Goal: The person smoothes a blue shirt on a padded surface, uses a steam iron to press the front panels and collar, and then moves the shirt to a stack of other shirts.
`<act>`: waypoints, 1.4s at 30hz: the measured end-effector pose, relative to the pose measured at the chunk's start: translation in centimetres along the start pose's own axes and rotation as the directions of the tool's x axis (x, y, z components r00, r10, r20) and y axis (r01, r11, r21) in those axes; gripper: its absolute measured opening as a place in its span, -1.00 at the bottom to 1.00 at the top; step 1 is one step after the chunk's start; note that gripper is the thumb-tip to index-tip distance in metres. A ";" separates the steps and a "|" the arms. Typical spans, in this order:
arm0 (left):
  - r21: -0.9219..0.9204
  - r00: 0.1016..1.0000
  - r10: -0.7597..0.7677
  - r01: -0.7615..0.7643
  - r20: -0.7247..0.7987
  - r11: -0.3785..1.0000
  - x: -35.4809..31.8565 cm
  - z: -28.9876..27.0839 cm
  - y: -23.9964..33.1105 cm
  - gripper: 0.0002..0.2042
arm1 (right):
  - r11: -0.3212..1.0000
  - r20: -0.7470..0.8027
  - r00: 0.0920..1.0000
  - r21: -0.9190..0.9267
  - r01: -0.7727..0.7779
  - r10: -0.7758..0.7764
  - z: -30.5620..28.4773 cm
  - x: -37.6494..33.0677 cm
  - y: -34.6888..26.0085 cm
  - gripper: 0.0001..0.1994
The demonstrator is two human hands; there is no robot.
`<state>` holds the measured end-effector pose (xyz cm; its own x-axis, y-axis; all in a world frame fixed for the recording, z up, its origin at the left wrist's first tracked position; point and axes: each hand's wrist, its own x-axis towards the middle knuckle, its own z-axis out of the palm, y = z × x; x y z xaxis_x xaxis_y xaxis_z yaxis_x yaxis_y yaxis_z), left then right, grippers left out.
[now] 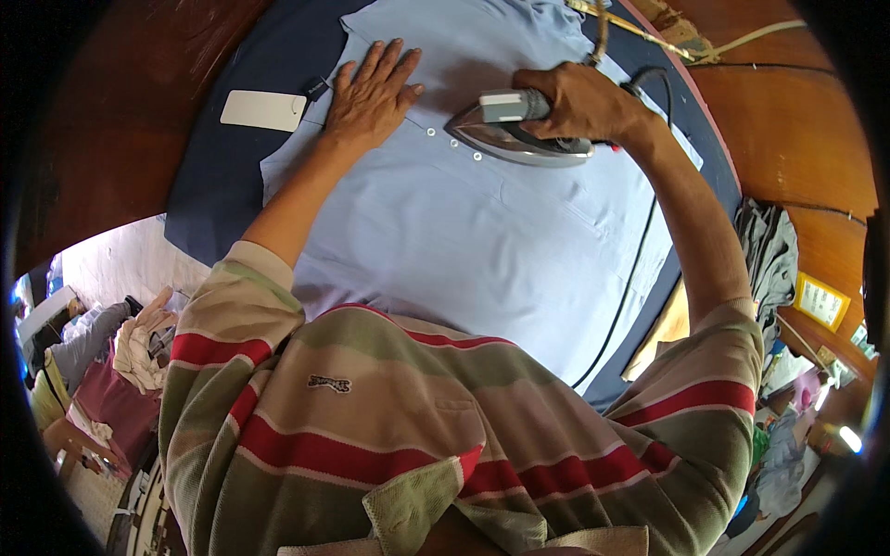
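Observation:
A light blue shirt point(445, 250) lies spread on a dark blue padded surface point(222, 176). My right hand point(589, 102) is wrapped round the handle of a clothes iron point(519, 139), whose soleplate rests on the shirt with its tip pointing left. Just left of the tip runs a short row of small white buttons point(454, 144). Flat on the shirt to the left lies my left hand point(371, 97), fingers stretched out and holding nothing. Beside it, a blank white tag point(263, 110) sits at the shirt's left edge, next to a small dark label point(316, 88).
The iron's black cord point(630, 283) trails over the shirt's right side toward me. Brown wooden panels point(788, 120) border the surface. Piled clothes point(111, 361) lie at lower left; dark grey cloth point(768, 255) hangs at right, near a yellow-framed card point(821, 302).

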<state>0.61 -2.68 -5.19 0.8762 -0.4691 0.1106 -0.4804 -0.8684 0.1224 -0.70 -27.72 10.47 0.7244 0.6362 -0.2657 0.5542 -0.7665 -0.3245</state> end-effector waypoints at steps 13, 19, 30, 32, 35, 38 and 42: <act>0.046 0.986 0.148 -0.152 0.078 0.987 -2.1 -1.1 -1.5 -0.49 | 0.635 -0.092 0.650 0.350 -0.688 0.755 4.3 -9.3 -6.3 -0.61; 0.016 0.982 0.178 -0.180 0.065 0.984 -2.0 -1.0 -1.6 -0.49 | 0.724 -0.047 0.750 0.311 -0.616 0.659 5.3 -10.5 -6.1 -0.60; -0.013 0.987 0.151 -0.151 0.048 0.988 -1.9 -1.4 -1.4 -0.47 | 0.804 -0.147 0.809 0.306 -0.510 0.569 2.7 -7.2 -2.3 -0.59; -0.043 0.987 0.158 -0.156 0.042 0.987 -2.2 -1.3 -1.3 -0.47 | 0.870 -0.112 0.881 0.260 -0.420 0.459 1.9 -6.0 -1.7 -0.60; -0.051 0.988 0.145 -0.143 0.047 0.988 -2.3 -1.5 -1.5 -0.47 | 0.958 -0.128 0.954 0.123 -0.258 0.273 1.2 -2.7 -1.7 -0.63; -0.043 0.989 0.148 -0.147 0.029 0.988 -2.5 -1.0 -1.6 -0.47 | 0.984 -0.137 0.976 0.070 -0.162 0.170 1.3 1.0 -2.5 -0.66; -0.034 0.989 0.136 -0.134 0.050 0.990 -2.3 -1.1 -1.3 -0.48 | 0.984 -0.107 0.978 0.032 -0.175 0.178 1.5 2.6 -2.4 -0.67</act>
<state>-0.80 -0.29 -4.51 0.8036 -0.5902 0.0765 -0.5947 -0.7916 0.1399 -0.76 -24.10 9.24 0.8510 0.4766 -0.2206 0.4050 -0.8629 -0.3022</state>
